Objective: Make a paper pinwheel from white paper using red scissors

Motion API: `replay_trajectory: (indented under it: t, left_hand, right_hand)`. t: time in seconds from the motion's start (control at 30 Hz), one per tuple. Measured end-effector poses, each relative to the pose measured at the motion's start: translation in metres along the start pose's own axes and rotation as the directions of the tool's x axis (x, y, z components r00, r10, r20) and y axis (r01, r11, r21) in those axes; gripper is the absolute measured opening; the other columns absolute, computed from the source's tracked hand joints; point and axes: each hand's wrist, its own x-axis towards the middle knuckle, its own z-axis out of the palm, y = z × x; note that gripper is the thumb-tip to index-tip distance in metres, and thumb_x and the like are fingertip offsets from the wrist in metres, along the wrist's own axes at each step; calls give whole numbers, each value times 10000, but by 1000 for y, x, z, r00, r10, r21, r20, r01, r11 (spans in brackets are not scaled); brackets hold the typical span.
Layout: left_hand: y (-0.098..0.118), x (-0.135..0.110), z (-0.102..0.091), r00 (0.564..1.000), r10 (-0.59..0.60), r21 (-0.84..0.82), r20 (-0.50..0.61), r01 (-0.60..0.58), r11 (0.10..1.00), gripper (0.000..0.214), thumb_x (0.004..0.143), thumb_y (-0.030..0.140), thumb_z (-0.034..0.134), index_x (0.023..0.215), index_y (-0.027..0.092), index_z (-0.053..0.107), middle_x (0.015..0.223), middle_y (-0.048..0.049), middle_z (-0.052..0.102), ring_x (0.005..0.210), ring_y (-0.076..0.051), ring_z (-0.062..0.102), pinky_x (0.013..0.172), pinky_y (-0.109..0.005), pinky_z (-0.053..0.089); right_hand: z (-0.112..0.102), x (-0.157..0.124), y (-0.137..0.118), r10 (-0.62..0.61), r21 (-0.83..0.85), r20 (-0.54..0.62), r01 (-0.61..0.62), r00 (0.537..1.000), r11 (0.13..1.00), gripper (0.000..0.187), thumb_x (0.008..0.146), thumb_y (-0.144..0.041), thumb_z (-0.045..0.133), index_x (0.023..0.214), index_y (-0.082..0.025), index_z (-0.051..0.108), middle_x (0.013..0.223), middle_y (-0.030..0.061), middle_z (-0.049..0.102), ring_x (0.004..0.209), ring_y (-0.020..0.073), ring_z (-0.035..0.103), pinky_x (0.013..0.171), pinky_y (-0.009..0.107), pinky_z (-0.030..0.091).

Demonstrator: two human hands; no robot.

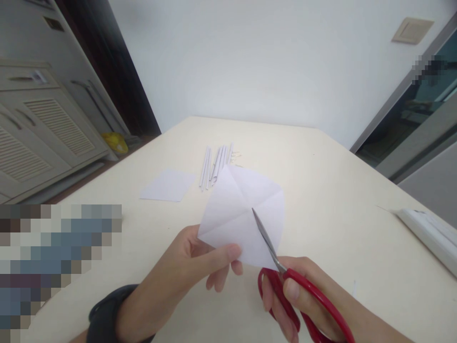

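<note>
A square sheet of white paper [228, 214] with crossing fold creases is pinched along its near left edge by my left hand [203, 259], thumb on top and fingers underneath. My right hand [296, 290] grips the red handles of a pair of scissors [269, 245]. One metal blade lies over the paper's upper face, its tip close to the point where the creases cross. The other blade is hidden, seemingly beneath the sheet. On the left wrist is a dark band [110, 312].
Beyond the paper lie several thin rolled paper tubes [205, 169] and small scraps [235, 155]. Another white sheet [169, 185] rests left of them. A white packet [428, 238] lies at the table's right edge. The wall [250, 62] borders the far side.
</note>
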Motion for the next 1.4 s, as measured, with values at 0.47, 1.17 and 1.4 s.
replay_trajectory:
  t: [0.47, 1.17, 1.4]
  left_hand:
    - [0, -1, 0, 1000, 2, -1, 2, -2, 1000, 277, 808, 396, 747, 640, 177, 725, 558, 24, 651, 447, -69, 466, 450, -171, 376]
    - [-2, 0, -1, 1000, 13, 23, -4, -13, 1000, 292, 806, 432, 738, 644, 189, 732, 519, 28, 627, 440, -71, 439, 449, -175, 358]
    - [-3, -1, -2, 1000, 9, 38, -16, -8, 999, 280, 813, 426, 734, 669, 186, 728, 561, 13, 665, 443, -72, 443, 450, -187, 356]
  right_hand:
    - [0, -2, -4, 40, -22, -31, -41, 999, 999, 477, 958, -627, 438, 900, -173, 572, 609, -35, 520, 527, 98, 471, 524, 214, 389]
    - [1, -2, -14, 111, -88, -57, -116, 992, 989, 525, 947, -664, 412, 805, -181, 562, 562, -43, 514, 509, 99, 476, 567, 249, 372]
    - [1, -5, -9, 86, -100, -47, -90, 995, 991, 503, 975, -636, 375, 819, -188, 546, 573, -38, 529, 521, 106, 497, 584, 257, 395]
